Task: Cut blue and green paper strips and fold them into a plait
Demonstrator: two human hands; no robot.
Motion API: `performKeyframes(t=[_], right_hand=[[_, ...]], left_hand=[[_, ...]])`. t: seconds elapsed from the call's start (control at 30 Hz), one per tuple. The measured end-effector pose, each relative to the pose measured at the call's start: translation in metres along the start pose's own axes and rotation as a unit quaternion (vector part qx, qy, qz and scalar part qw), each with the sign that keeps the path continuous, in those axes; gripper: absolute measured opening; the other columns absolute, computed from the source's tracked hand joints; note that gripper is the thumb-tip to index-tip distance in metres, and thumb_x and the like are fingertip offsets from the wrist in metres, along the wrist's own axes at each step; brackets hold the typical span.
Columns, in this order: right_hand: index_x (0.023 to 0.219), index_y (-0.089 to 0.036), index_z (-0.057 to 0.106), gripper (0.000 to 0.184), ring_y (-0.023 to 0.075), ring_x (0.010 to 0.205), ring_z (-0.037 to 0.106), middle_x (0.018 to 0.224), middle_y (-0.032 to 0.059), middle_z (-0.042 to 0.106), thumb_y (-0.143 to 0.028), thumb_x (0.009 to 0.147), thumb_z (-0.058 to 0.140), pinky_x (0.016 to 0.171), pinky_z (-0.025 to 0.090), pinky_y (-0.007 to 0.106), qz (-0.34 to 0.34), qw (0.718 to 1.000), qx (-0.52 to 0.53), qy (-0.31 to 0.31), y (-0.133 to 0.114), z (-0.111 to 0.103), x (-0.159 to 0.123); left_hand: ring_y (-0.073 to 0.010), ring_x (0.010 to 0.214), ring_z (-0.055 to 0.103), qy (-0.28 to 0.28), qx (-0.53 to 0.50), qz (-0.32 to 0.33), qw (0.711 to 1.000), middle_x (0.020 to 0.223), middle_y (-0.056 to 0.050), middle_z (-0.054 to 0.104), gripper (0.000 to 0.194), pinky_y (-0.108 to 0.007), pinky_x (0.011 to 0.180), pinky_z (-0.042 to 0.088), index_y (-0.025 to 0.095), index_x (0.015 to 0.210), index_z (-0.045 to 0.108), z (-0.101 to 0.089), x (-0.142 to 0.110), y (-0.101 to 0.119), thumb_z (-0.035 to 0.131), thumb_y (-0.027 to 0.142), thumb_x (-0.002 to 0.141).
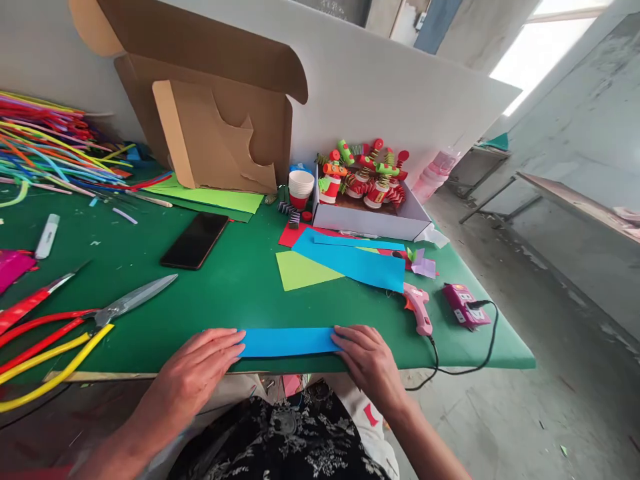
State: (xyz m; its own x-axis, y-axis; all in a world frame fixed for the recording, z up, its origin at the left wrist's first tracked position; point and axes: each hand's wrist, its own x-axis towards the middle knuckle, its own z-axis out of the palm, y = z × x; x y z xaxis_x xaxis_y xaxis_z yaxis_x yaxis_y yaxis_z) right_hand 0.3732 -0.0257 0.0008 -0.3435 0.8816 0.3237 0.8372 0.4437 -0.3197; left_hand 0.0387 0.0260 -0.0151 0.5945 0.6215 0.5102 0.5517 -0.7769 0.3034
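A blue paper strip (289, 342) lies lengthwise along the front edge of the green table. My left hand (200, 363) grips its left end, fingers together on top. At the right end my right hand (367, 357) holds the strip the same way; both thumbs are hidden. Beyond the strip lie a wider blue paper sheet (360, 263) and a light green paper piece (303, 272), partly over red paper. A pink glue gun (420, 310) rests to the right of these sheets, its cord running off the front edge.
Scissors with red handles (25, 313) and larger shears (133, 300) lie at the left. A phone (195, 241), stacked paper cups (301, 187), a white tray (367, 220) of paper figures, a cardboard box (200, 127) and a purple power box (463, 307) stand farther back or right.
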Motion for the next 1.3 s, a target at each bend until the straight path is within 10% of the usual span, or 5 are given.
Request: performKeyframes(t=[0.4,1.3], right_hand=[[0.072,-0.024,0.067,0.041,0.0203,0.071,0.06,0.067,0.0016,0.064,-0.048,0.1,0.049,0.076,0.044,0.036,0.19,0.975,0.012,0.113,0.006,0.002,0.002],[0.072,-0.023,0.052,0.039,0.0199,0.07,0.056,0.065,-0.0005,0.058,-0.049,0.101,0.046,0.079,0.041,0.035,0.204,0.973,-0.039,0.099,0.006,0.003,0.009]], left_hand=[[-0.0228,0.094,0.064,-0.002,-0.046,-0.193,0.98,0.106,-0.004,0.076,0.036,-0.036,0.083,0.053,0.026,0.076,0.067,-0.011,0.015,-0.011,0.049,0.05,0.096],[-0.0271,0.094,0.059,-0.04,0.048,-0.185,0.981,0.109,-0.01,0.067,0.024,-0.042,0.077,0.046,0.024,0.074,0.05,-0.003,0.02,-0.001,0.042,0.024,0.096]])
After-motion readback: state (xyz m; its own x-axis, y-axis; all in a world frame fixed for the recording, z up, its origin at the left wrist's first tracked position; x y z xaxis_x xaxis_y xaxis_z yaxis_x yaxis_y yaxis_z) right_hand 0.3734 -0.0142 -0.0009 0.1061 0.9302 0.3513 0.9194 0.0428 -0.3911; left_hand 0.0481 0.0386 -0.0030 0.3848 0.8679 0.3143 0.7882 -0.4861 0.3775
